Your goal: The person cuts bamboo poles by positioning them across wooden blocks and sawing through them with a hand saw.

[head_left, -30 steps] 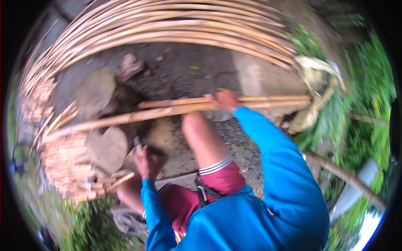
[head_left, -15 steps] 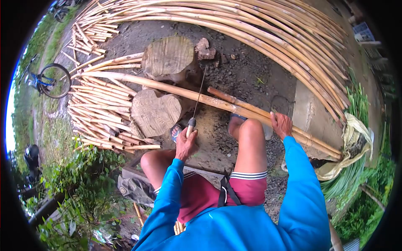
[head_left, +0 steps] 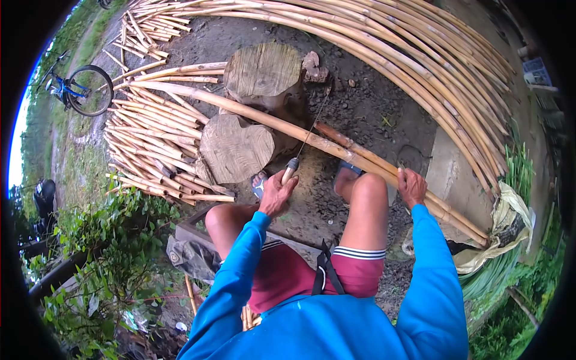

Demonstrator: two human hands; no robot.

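Observation:
My left hand (head_left: pixel 278 197) is closed around the pale handle of a long, thin-bladed tool (head_left: pixel 290 170) with a dark collar. Its blade, nearly edge-on, reaches up and right across a long bamboo pole (head_left: pixel 258 117); whether it is a knife or a saw cannot be told. On the right, my right hand (head_left: pixel 412 187) grips that pole above my knee. A second, shorter bamboo piece (head_left: pixel 345 141) lies alongside it and runs towards the same hand. The long pole passes over a heart-shaped log stump (head_left: pixel 234 149) and in front of a rounder stump (head_left: pixel 264 71).
Cut bamboo lengths (head_left: pixel 153 144) are piled at left. Long bamboo poles (head_left: pixel 384 42) arc across the back and right. A pale sack (head_left: pixel 513 210) lies near the poles' right end, beside a concrete slab (head_left: pixel 450 159). A bicycle (head_left: pixel 90 90) stands far left, above leafy plants (head_left: pixel 114 246).
The whole view has shifted, with the stumps now further right and slightly higher. The blade leans more to the right across the pole. Both hands keep their hold.

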